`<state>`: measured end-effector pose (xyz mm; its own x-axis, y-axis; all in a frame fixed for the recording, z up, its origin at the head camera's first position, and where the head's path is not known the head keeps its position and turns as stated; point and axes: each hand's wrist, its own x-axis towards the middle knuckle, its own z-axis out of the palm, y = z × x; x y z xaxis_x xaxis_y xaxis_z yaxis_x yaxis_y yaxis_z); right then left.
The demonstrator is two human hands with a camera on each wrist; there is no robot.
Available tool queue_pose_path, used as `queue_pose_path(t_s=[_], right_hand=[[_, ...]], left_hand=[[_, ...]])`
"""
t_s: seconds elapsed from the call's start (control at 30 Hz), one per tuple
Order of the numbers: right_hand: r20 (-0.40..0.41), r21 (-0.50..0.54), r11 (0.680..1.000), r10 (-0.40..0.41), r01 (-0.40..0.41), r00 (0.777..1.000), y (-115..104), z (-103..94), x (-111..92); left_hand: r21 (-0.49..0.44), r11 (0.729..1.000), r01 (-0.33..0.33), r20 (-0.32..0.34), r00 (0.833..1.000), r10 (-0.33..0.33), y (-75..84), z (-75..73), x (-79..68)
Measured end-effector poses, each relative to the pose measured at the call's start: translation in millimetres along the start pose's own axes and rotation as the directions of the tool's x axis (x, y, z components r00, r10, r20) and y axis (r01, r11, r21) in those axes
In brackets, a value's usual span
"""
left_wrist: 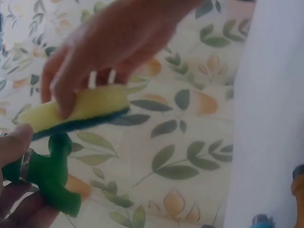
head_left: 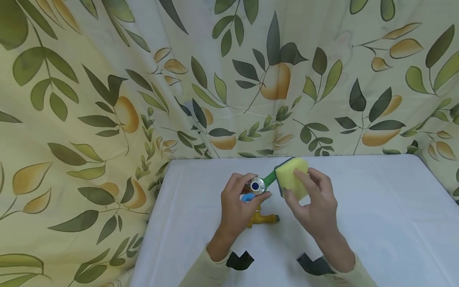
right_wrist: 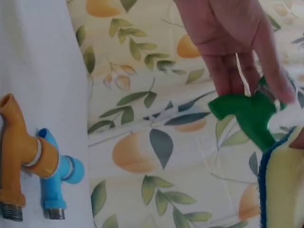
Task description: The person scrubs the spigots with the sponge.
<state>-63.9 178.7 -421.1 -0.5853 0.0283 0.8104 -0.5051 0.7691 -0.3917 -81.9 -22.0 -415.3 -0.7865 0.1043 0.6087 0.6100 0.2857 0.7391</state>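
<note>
My left hand (head_left: 234, 205) holds a green plastic tap (left_wrist: 52, 173) by its knob end, thumb and fingers on either side. The knob (head_left: 257, 185) is silvery with a dark blue centre and faces up in the head view. My right hand (head_left: 320, 209) pinches a yellow sponge (head_left: 292, 175) with a dark scouring layer (left_wrist: 80, 124). That dark side lies against the tap's end, seen in both wrist views. The tap's curved spout (right_wrist: 221, 107) points away from the sponge. Both things are held up above the table.
On the white table (head_left: 376, 219) lie an orange-yellow tap (right_wrist: 16, 161) and a smaller blue tap (right_wrist: 53, 190), side by side below my left hand. A leaf-and-fruit patterned curtain (head_left: 201, 131) hangs behind the table and along its left side.
</note>
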Motion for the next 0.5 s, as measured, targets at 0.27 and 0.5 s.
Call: queue_pose_path(t_s=[0.27, 0.5], right_hand=[[-0.048, -0.107, 0.976, -0.194, 0.188, 0.98, 2.1, 4.0, 6.6], [-0.028, -0.092, 0.988, -0.129, 0.126, 0.991, 14.0, 6.0, 9.5]], left_hand=[[0.331, 0.904, -0.272, 0.028, 0.96, 0.278, -2.7, 0.6, -0.8], [0.463, 0.819, -0.34, 0.085, 0.936, 0.341, -8.0, 3.4, -0.2]])
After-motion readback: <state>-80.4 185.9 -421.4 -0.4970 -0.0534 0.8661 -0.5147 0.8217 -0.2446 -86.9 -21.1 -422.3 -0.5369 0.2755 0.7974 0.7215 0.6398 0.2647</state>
